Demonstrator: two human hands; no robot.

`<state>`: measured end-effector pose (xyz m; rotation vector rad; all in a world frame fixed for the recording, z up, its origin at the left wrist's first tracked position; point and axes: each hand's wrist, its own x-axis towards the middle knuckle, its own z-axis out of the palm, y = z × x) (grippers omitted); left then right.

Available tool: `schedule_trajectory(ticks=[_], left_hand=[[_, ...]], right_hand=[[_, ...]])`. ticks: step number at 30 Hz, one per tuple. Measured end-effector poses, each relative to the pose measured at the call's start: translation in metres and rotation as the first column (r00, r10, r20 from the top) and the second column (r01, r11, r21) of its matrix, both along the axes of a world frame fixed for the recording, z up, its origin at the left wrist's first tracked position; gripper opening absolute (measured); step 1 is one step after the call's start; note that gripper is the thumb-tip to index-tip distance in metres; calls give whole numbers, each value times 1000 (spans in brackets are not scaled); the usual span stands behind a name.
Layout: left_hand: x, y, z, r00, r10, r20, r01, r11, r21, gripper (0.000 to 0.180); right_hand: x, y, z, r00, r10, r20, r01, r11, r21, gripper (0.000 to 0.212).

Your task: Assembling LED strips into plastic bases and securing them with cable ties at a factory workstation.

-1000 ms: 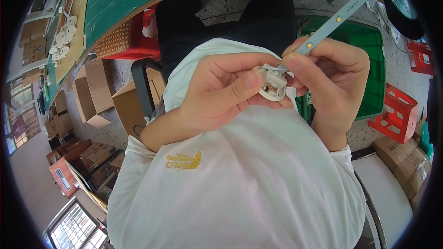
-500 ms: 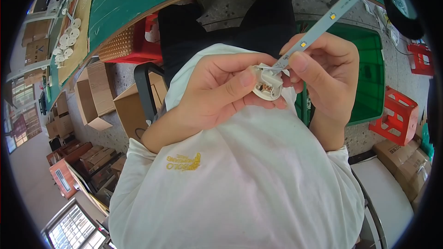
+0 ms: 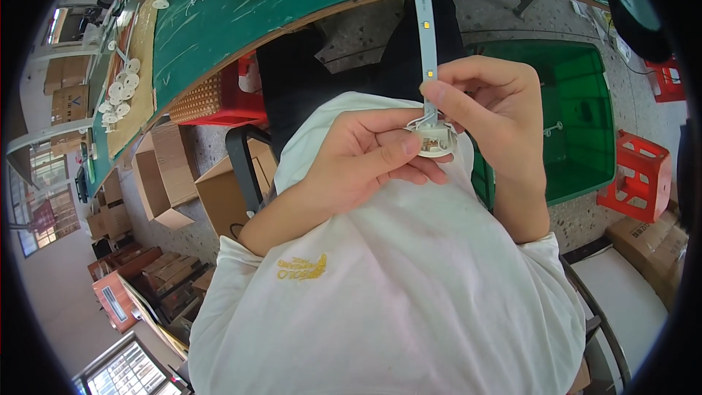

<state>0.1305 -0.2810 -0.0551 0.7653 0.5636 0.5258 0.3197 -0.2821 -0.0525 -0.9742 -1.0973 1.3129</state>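
Holding one cap (image 3: 440,142), left hand (image 3: 357,159); one strip (image 3: 426,44), right hand (image 3: 504,113)

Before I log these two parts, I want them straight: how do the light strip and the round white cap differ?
The light strip is long and flat; the round white cap is short and hollow. The strip carries small yellow squares; the cap shows coppery bits inside. The right hand pinches the strip, while the left hand holds the cap. Both are pale.
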Motion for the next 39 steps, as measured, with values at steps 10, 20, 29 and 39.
schedule_trajectory(ticks=[10, 20, 29, 39], left_hand=[[5, -5, -8, 989, 78, 126, -86, 995, 52, 41], [0, -6, 1, 994, 96, -55, -98, 994, -40, 36], [4, -16, 10, 989, 80, -128, -94, 990, -105, 33], [2, -21, 9, 988, 59, -144, -72, 994, -84, 30]], right_hand=[[-4, -2, -5, 999, -45, -23, 46, 997, 59, 5], [0, -4, 0, 991, 128, 41, -127, 992, -23, 7], [-7, -16, -4, 999, 39, 19, -39, 999, 20, 5], [0, -18, -7, 984, 170, 50, -172, 984, 38, 7]])
